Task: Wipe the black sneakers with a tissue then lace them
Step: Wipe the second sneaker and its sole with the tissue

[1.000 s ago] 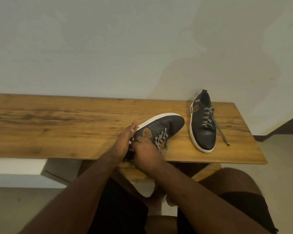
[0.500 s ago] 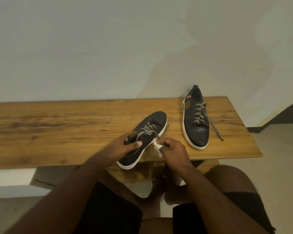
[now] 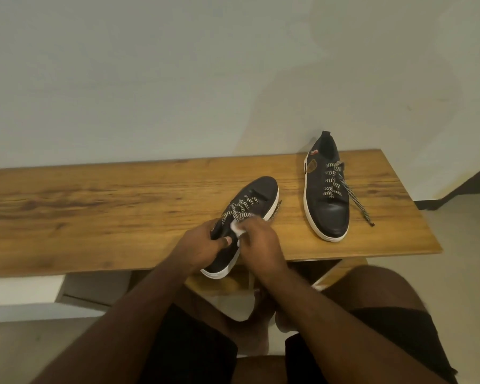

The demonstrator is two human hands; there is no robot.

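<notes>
Near sneaker (image 3: pixel 257 199) black upper, white sole rim, laces (image 3: pixel 240 207) black-and-white zigzag weave. Far sneaker (image 3: pixel 326 200) black too, glossy black toe, white sole edge, brown badge patch (image 3: pixel 313 165) on the side, small red-and-white tag near the collar; its laces (image 3: pixel 333 182) same black-white chevron pattern, loose end black-tipped. Tissue (image 3: pixel 237 228) white. Table (image 3: pixel 94 206) warm orange-brown wood, darker grain streaks running lengthwise. Wall (image 3: pixel 178 79) pale grey-white, faint shadow patches. Shorts (image 3: pixel 399 342) black. Floor (image 3: pixel 468 245) light beige; dark skirting strip at the right edge.
</notes>
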